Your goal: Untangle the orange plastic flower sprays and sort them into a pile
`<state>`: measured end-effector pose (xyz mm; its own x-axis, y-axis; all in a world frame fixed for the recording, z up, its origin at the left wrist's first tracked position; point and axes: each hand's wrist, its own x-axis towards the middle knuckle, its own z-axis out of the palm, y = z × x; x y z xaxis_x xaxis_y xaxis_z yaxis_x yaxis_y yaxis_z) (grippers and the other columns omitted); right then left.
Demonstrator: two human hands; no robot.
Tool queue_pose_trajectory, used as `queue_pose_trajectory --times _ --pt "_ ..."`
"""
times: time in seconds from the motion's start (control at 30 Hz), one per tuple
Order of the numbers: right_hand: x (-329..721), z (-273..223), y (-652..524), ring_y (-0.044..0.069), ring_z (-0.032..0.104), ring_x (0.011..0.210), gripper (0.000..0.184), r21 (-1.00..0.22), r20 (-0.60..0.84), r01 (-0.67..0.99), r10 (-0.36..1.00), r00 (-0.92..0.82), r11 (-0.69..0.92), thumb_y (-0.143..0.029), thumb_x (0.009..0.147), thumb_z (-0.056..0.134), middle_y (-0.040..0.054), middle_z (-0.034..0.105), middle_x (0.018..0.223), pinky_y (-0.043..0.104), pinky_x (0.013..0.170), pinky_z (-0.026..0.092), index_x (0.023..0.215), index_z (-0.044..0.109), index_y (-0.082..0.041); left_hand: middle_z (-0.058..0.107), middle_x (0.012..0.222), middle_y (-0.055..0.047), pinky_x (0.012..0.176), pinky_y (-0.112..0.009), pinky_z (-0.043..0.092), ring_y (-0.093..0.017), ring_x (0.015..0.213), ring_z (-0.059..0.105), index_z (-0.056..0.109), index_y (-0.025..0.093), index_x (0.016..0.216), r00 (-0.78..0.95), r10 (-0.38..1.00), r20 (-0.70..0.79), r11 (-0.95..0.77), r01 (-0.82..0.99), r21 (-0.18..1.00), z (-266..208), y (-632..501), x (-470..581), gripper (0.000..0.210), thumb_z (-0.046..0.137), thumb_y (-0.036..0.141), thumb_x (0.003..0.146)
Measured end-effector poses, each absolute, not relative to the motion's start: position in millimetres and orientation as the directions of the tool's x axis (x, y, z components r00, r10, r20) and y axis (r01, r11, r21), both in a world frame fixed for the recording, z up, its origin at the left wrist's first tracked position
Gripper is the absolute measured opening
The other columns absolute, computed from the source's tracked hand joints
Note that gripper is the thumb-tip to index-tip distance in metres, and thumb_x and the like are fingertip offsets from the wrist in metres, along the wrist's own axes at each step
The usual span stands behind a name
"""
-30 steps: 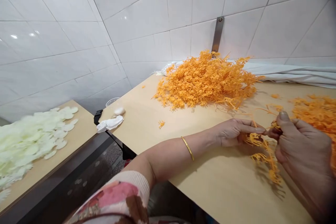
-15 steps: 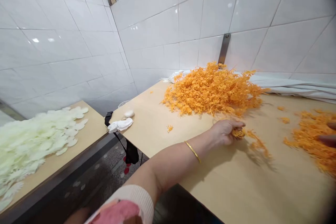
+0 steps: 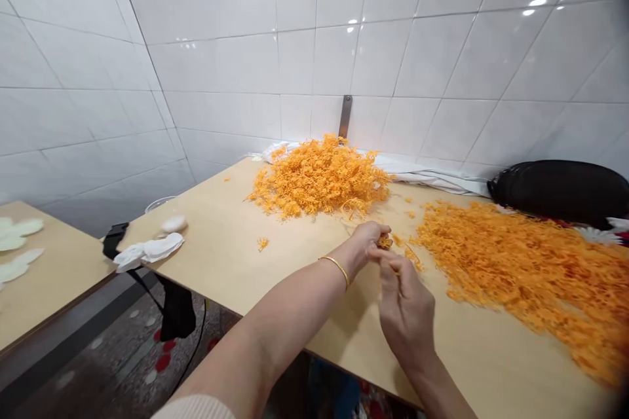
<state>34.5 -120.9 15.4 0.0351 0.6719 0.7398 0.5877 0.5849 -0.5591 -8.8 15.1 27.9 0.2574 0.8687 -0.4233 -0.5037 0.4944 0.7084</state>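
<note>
My left hand (image 3: 369, 242), below a gold bangle (image 3: 339, 270), is closed around some orange frilly pieces (image 3: 386, 242) above the board. Right against it, my right hand (image 3: 405, 298) has its fingers curled in a pinch. What that pinch holds is hidden. A few orange strands (image 3: 413, 256) trail just beyond the two hands. Behind them rises a heaped pile of lacy orange pieces (image 3: 319, 180). A wider, flatter spread of orange pieces (image 3: 521, 268) covers the board to the right.
The tan board (image 3: 211, 242) bears a white cloth (image 3: 150, 250), a pale rounded object (image 3: 173, 223) and a black strap (image 3: 114, 239) at its left edge. A black case (image 3: 560, 188) stands by the tiled wall. Pale petal shapes (image 3: 19, 229) lie on another board at left.
My view has swung to the right, showing more of the orange spread and the black case. My right hand has come from the right-hand spread to meet my left hand.
</note>
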Motion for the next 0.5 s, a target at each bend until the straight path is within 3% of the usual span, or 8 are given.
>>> queue_pose_trajectory --times 0.07,0.17,0.3,0.5 --pt "37.6 13.4 -135.1 0.016 0.055 0.081 0.017 -0.685 0.613 0.529 0.789 0.045 0.502 -0.026 0.085 0.033 0.0055 0.059 0.088 0.027 0.066 0.044 0.086 0.049 -0.019 0.038 0.046 0.004 0.04 -0.016 0.026 -0.006 0.04 0.036 0.039 0.015 0.057 0.238 0.861 -0.45 0.506 -0.496 0.706 32.2 14.5 -10.1 0.02 0.054 0.006 0.067" --pt "27.0 5.9 -157.4 0.015 0.054 0.07 0.019 -0.729 0.459 0.468 0.864 -0.208 0.5 -0.024 0.085 0.032 0.005 0.058 0.079 0.025 0.059 0.044 0.083 0.051 -0.018 0.04 0.049 0.004 0.041 -0.016 0.029 -0.005 0.04 0.036 0.039 0.015 0.06 0.216 0.867 -0.449 0.492 -0.505 0.709 46.1 12.5 -8.2 0.017 0.048 0.006 0.071" --pt "11.1 7.6 -164.5 0.02 0.048 0.092 0.02 -0.616 0.403 0.446 0.746 -0.53 0.65 -0.014 0.081 0.036 0.0086 0.054 0.1 0.032 0.077 0.042 0.092 0.053 -0.019 0.039 0.048 0.004 0.042 -0.016 0.031 -0.005 0.04 0.037 0.038 0.016 0.057 0.276 0.873 -0.403 0.488 -0.474 0.732 65.4 -0.9 2.1 0.02 0.049 0.006 0.07" --pt "20.0 25.3 -159.5 0.021 0.037 0.108 0.027 -0.491 0.482 0.469 0.677 -0.556 0.734 -0.011 0.081 0.035 0.0072 0.05 0.109 0.039 0.091 0.033 0.1 0.05 -0.021 0.041 0.047 0.005 0.043 -0.018 0.031 -0.005 0.04 0.038 0.043 0.014 0.056 0.367 0.888 -0.277 0.418 -0.391 0.82 85.8 -33.3 8.8 0.018 0.058 0.011 0.066"
